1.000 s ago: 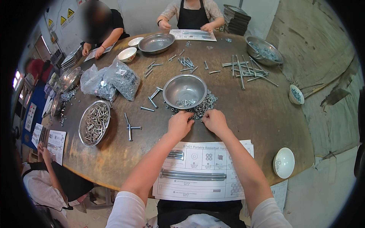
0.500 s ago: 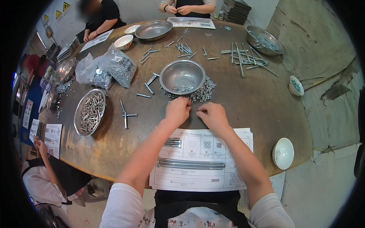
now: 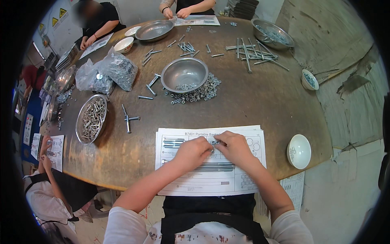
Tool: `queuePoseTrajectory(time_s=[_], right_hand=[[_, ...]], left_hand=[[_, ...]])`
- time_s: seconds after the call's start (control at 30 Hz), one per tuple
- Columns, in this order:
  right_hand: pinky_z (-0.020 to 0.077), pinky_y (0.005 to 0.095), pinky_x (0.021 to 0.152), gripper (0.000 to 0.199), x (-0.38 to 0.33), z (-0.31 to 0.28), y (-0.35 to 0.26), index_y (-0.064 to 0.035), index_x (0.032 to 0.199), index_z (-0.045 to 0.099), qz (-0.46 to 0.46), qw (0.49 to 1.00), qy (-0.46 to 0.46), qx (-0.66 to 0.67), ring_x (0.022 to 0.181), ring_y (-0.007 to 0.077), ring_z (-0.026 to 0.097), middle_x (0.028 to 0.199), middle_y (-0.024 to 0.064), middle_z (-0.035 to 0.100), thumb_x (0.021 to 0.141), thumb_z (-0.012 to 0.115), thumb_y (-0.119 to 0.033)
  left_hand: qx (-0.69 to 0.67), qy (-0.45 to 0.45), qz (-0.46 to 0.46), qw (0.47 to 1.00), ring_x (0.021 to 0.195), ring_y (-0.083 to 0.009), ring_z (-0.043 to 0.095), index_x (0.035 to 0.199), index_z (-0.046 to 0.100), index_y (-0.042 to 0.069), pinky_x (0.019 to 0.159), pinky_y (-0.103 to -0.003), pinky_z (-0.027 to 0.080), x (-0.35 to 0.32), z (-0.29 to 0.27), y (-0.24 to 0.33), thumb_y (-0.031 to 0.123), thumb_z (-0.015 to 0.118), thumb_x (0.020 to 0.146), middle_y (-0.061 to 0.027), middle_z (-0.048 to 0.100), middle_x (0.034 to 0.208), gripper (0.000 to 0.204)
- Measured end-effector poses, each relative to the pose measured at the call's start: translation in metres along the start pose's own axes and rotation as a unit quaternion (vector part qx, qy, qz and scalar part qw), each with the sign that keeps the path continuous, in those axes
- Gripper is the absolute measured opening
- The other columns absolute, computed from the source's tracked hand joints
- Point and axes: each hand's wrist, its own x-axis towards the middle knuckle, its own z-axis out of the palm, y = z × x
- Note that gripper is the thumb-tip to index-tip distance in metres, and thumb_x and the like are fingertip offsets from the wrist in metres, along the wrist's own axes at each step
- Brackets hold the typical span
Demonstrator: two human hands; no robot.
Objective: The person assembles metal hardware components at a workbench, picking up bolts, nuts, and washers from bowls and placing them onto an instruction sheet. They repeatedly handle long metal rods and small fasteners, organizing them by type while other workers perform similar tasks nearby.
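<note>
Both hands are over a printed parts sheet [image 3: 195, 184] at the table's front edge, their fingertips close together near its upper middle. My left hand [image 3: 192, 153] is pinched, with a small silver nut partly showing at the fingertips. My right hand [image 3: 235, 149] is also pinched, and small silver nuts [image 3: 215, 142] show at its fingertips; the fingers partly cover them. The sheet carries pictures of bolts, rods and nuts. Beyond the hands, a heap of loose nuts [image 3: 205, 92] lies around the near right side of a steel bowl [image 3: 183, 72], which holds some small metal pieces.
At left are a steel dish [image 3: 78, 126] of bolts and plastic bags [image 3: 118, 70] of hardware. Loose bolts [image 3: 129, 118] are scattered about. Long bolts [image 3: 246, 57] lie at back right. A white bowl [image 3: 299, 151] stands at right. Other people work around the table.
Both hands have drawn back from the nut heap toward me and now meet over the printed sheet. The whole view has shifted slightly.
</note>
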Motion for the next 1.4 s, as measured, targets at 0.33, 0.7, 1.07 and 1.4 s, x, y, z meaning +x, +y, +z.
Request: queuePoseTrajectory(time_s=[0.33, 0.7, 1.07, 1.4], right_hand=[[0.0521, 0.0372, 0.068, 0.026, -0.019, -0.006, -0.023, -0.0069, 0.104, 0.071, 0.08, 0.994, -0.017, -0.065, 0.075, 0.0262, 0.066, 0.088, 0.0081, 0.065, 0.08, 0.072, -0.017], [0.0523, 0.0354, 0.066, 0.029, -0.017, -0.003, -0.011, -0.0072, 0.106, 0.07, 0.071, 0.997, -0.007, -0.035, 0.075, 0.0239, 0.066, 0.088, 0.0079, 0.064, 0.08, 0.074, -0.021], [0.054, 0.0395, 0.07, 0.019, -0.15, -0.173, 0.125, -0.0053, 0.092, 0.072, 0.35, 0.894, 0.112, -0.256, 0.074, 0.0292, 0.069, 0.086, 0.0138, 0.072, 0.078, 0.071, -0.017], [0.0532, 0.0425, 0.071, 0.015, -0.148, -0.153, 0.13, -0.0073, 0.085, 0.073, 0.35, 0.898, 0.138, -0.228, 0.074, 0.0328, 0.068, 0.077, 0.0141, 0.07, 0.075, 0.069, -0.018]], left_hand=[[-0.05, -0.032, -0.089, 0.994, 0.074, -0.0245, 0.065, 0.113, 0.066, 0.003, 0.069, -0.036, 0.053, 0.013, -0.004, 0.005, 0.009, 0.075, 0.076, -0.0108, 0.065, 0.09, 0.038], [-0.039, -0.066, -0.102, 0.992, 0.072, -0.0241, 0.065, 0.114, 0.067, 0.003, 0.067, -0.035, 0.052, 0.024, -0.001, 0.001, 0.01, 0.074, 0.077, -0.0109, 0.066, 0.084, 0.038], [-0.212, 0.227, -0.238, 0.921, 0.078, -0.0082, 0.06, 0.116, 0.066, 0.0, 0.069, -0.023, 0.05, -0.067, -0.071, -0.098, 0.004, 0.065, 0.09, -0.0021, 0.065, 0.088, 0.027], [-0.142, 0.319, -0.223, 0.91, 0.084, -0.0058, 0.057, 0.112, 0.064, 0.0, 0.074, -0.021, 0.046, -0.131, -0.067, -0.152, 0.005, 0.058, 0.096, -0.0001, 0.062, 0.094, 0.018]])
